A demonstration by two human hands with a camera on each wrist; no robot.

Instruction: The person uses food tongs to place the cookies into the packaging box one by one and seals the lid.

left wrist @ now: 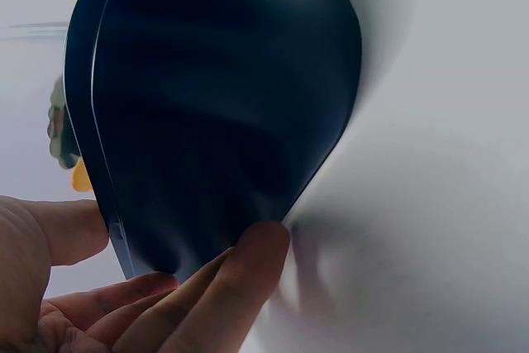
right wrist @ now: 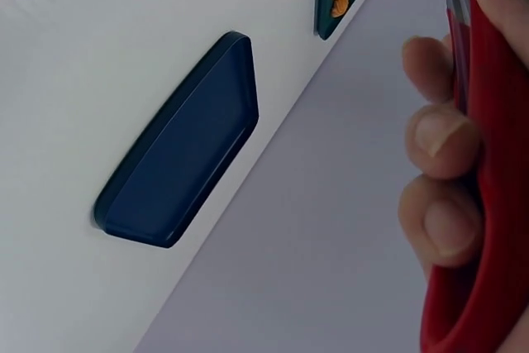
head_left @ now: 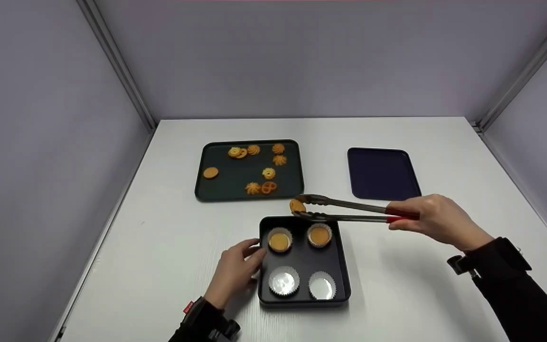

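Observation:
In the head view my right hand (head_left: 439, 221) grips red-handled metal tongs (head_left: 361, 218). Their tips hold a round biscuit (head_left: 297, 205) above the far edge of a black rectangular baking pan (head_left: 300, 259). Inside the pan stand paper baking cups; the far two contain round biscuits, left (head_left: 279, 241) and right (head_left: 319, 234). The near left cup (head_left: 284, 281) and near right cup (head_left: 322, 286) have bare bottoms. My left hand (head_left: 235, 268) touches the pan's left side, fingertips and thumb against its wall and rim in the left wrist view.
A dark green tray (head_left: 233, 183) at the back left bears several piped cookies, a round biscuit (head_left: 211, 172) and pretzels, one of them a pretzel (head_left: 268, 188) near its front edge. At the back right lies a flat navy tray (head_left: 382, 173). Grey panels enclose the white table (head_left: 159, 237).

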